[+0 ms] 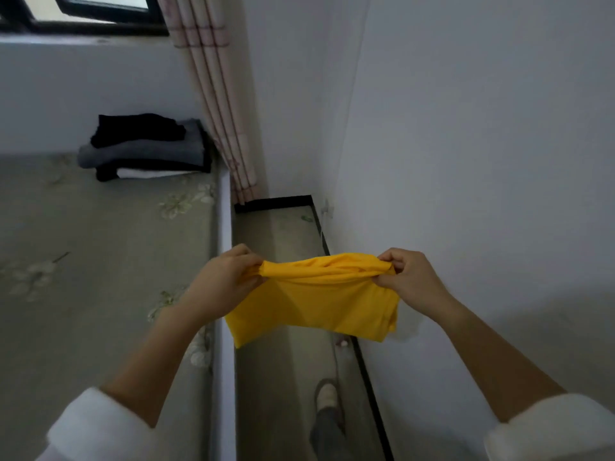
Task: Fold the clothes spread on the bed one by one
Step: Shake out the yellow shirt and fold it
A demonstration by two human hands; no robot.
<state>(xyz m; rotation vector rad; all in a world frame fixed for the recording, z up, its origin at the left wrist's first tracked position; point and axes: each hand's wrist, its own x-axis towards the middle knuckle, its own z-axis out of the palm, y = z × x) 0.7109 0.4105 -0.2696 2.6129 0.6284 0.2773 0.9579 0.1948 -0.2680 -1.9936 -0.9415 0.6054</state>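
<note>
white sleeves (96, 424), both hands pinching soft yellow cloth (319, 307)

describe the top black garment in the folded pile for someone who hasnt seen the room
Follow the bed to its far corner beside the curtain, where folded clothes are stacked. The black garment on top rests on a wider grey garment; the other black piece lies beneath the grey.

Yellow garment (312, 304), seemingly partly folded, hangs in midair beside the bed (100, 244).
</note>
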